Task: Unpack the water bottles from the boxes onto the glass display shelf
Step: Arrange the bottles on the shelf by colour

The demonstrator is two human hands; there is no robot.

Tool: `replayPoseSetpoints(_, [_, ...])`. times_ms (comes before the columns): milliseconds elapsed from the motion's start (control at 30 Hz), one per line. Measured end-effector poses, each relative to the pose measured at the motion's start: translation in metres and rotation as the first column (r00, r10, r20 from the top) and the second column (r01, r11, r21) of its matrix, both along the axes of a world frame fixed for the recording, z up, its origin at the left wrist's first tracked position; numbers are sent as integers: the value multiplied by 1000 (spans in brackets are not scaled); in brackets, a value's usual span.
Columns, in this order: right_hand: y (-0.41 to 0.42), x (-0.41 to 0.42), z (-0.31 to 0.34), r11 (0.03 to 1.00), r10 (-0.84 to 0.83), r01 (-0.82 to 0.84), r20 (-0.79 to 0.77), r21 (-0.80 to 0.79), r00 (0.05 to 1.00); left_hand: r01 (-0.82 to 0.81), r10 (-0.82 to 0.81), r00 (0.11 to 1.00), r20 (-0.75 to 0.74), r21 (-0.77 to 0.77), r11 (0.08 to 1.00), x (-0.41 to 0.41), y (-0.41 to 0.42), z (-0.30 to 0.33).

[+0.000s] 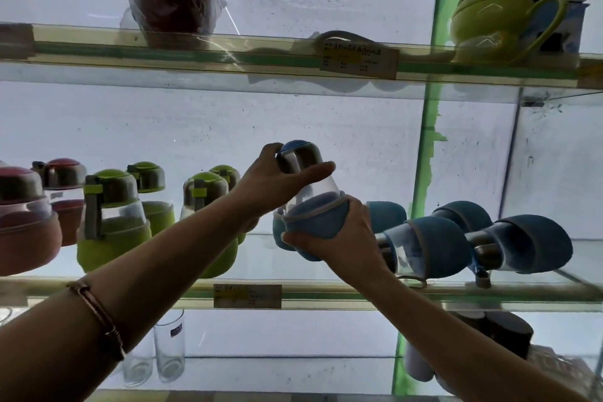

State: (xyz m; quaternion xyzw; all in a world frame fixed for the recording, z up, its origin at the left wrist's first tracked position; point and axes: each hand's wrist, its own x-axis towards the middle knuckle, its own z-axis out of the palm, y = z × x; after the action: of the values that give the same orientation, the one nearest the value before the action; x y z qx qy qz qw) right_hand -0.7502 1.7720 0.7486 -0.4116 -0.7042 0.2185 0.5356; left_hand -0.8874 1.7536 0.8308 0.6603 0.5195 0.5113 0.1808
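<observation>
Head view — how's the blue bottle held?
— Left hand curls round its lid, right hand cups its sleeve, above the glass shelf. Set it upright beside the green bottles.

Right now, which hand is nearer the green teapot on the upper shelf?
Right. The right hand grips the blue bottle base, below-left of the green teapot; the left hand, on its lid, sits farther left.

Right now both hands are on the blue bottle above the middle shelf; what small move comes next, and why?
Probably lower the blue bottle upright onto the glass shelf, just right of the green bottles. The right hand cups its base, the left hand steadies its cap, and it seems off the glass.
</observation>
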Motion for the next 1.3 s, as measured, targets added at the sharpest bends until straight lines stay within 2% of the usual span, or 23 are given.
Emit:
replayPoseSetpoints(67, [-3, -3, -5, 999, -25, 24, 39, 26, 999, 2, -2, 1000, 18, 1, 1000, 3, 2, 0])
replayPoseSetpoints(167, [-11, 3, -4, 996, -36, 31, 59, 85, 998, 6, -9, 991, 130, 26, 1000, 3, 1, 0])
replayPoseSetpoints(233, [-12, 9, 0, 999, 29, -32, 68, 43, 997, 58, -62, 986, 152, 35, 998, -1, 1, 2])
replayPoseSetpoints(300, [-13, 15, 8, 984, 169, -167, 25, -67, 985, 141, -147, 978, 151, 52, 989, -5, -3, 4])
replayPoseSetpoints(400, [-11, 21, 18, 839, 435, -470, -180, -274, 882, 251, -255, 945, 206, 46, 967, -11, -4, 4])
replayPoseSetpoints(467, [-6, 25, 21, 717, 511, -595, -307, -363, 803, 318, -318, 925, 207, 34, 948, -16, -4, 4])
replayPoseSetpoints(567, [3, 32, 20, 547, 573, -720, -436, -427, 694, 434, -431, 879, 204, 34, 900, -22, -3, 3])
replayPoseSetpoints(667, [5, 36, 18, 479, 619, -756, -438, -447, 652, 557, -543, 795, 272, 28, 830, -26, 0, 1])
replayPoseSetpoints(767, [0, 34, 16, 533, 647, -746, -377, -398, 663, 619, -591, 752, 292, -3, 786, -29, 2, 1])
replayPoseSetpoints(900, [-4, 22, 10, 820, 490, -499, -107, -280, 865, 504, -498, 860, 109, -36, 863, -27, 0, 4])
replayPoseSetpoints(967, [-3, 17, 4, 908, 383, -383, -32, -168, 923, 408, -408, 913, -7, -33, 912, -24, -1, 3])
replayPoseSetpoints(1033, [-3, 14, 0, 957, 285, -284, 4, -60, 958, 316, -316, 945, -86, -23, 949, -21, -1, 0])
replayPoseSetpoints(1200, [-3, 7, -4, 998, -1, -2, 43, 62, 999, 152, -150, 984, -93, 19, 988, -15, 1, -9])
replayPoseSetpoints(1300, [2, 6, -8, 999, 19, -22, 59, 35, 998, 117, -115, 991, -66, 22, 993, -16, 1, -9])
